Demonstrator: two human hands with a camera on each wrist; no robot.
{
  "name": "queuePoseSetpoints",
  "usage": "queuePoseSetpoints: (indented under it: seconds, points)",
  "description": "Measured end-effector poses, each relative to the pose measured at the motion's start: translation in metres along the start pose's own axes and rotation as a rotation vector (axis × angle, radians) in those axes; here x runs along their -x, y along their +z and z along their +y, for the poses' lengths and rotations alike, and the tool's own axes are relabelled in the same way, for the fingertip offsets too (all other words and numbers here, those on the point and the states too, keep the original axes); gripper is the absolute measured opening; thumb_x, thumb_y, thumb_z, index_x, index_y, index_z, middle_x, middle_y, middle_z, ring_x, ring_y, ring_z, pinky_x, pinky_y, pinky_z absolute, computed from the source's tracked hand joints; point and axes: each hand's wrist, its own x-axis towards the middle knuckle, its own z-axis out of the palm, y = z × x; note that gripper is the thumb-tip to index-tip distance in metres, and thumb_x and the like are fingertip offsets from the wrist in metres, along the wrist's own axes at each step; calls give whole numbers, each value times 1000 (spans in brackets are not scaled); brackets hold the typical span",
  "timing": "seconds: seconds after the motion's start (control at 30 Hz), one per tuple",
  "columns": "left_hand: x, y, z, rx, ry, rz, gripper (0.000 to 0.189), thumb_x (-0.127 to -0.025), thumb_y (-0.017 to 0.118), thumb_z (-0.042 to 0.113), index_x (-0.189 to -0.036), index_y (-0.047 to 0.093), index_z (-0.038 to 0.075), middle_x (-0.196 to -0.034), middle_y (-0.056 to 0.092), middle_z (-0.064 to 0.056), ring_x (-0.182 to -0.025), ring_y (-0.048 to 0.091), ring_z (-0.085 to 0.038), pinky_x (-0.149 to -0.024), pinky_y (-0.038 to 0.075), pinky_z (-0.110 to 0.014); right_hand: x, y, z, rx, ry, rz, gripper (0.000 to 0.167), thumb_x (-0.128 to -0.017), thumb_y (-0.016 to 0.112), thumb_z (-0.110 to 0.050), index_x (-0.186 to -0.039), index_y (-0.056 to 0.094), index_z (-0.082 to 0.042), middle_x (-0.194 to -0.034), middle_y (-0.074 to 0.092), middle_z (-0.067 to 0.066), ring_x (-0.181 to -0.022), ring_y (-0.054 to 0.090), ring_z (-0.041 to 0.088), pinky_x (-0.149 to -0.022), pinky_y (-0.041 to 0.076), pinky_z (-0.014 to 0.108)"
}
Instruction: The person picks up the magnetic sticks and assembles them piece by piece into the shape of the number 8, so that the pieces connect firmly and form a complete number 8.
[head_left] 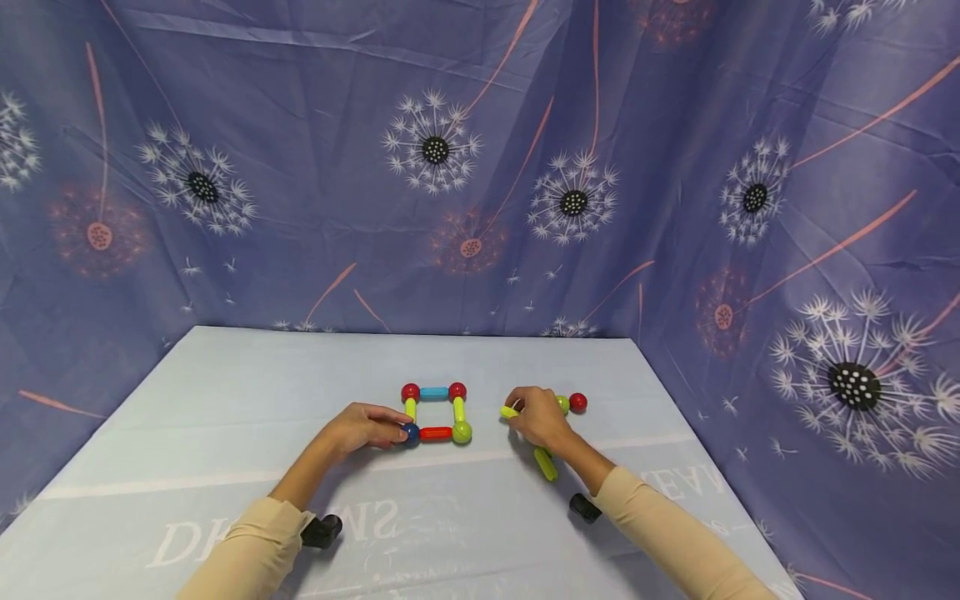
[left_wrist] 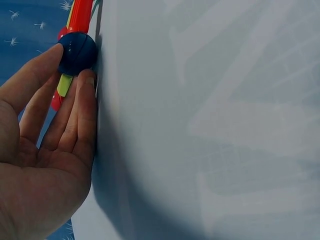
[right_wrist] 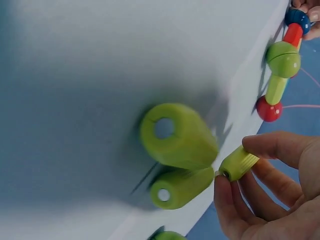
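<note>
My left hand (head_left: pixel 367 427) pinches the dark blue ball (left_wrist: pixel 77 53) between thumb and fingertips. That ball is the near-left corner of a flat square of balls and short rods. A red rod (head_left: pixel 436 433) runs from it to a green ball (head_left: pixel 462 432); a light-blue rod (head_left: pixel 433 393) joins two red balls (head_left: pixel 410 392) at the far side. Yellow-green rods (head_left: pixel 459 409) form the sides. To the right of the square, my right hand (head_left: pixel 542 417) holds a yellow-green rod (right_wrist: pixel 237 164) between thumb and fingers, above the table.
Two loose green rods (right_wrist: pixel 192 135) with pale end discs lie side by side by the right hand. Beyond that hand are a red ball (head_left: pixel 578 402) and a partly covered green ball (head_left: pixel 562 404). A dandelion-print curtain (head_left: pixel 337 208) borders the pale cloth-covered table (head_left: pixel 300 367).
</note>
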Motion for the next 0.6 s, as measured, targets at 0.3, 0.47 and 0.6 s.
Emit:
queuePoseSetpoints:
  seconds: [0.3,0.47,0.6]
  points:
    - [2,0,1,-6,-12,-4,38,-85,81,11,-121,73,1,-120,73,-16,-94,71,-14,-86,58,-34,5,-3,-15,-46,-35,-9,23,-80,80,-8,-102,75,-8,-94,75,9,-87,70,24,-77,58,41]
    - [3,-1,3,-1,-11,0,39,-85,81,11,-122,73,1,-123,72,-16,-94,71,-14,-86,58,-35,10,-2,-26,-63,-74,-26,24,-83,79,-11,-106,75,-9,-94,76,8,-88,71,22,-77,57,39]
    - [2,0,3,-5,-10,-1,38,-85,81,11,-121,73,1,-123,72,-16,-94,71,-14,-86,58,-35,13,-2,-31,-83,-83,-38,25,-84,78,-12,-109,74,-10,-95,76,7,-88,71,21,-77,57,39]
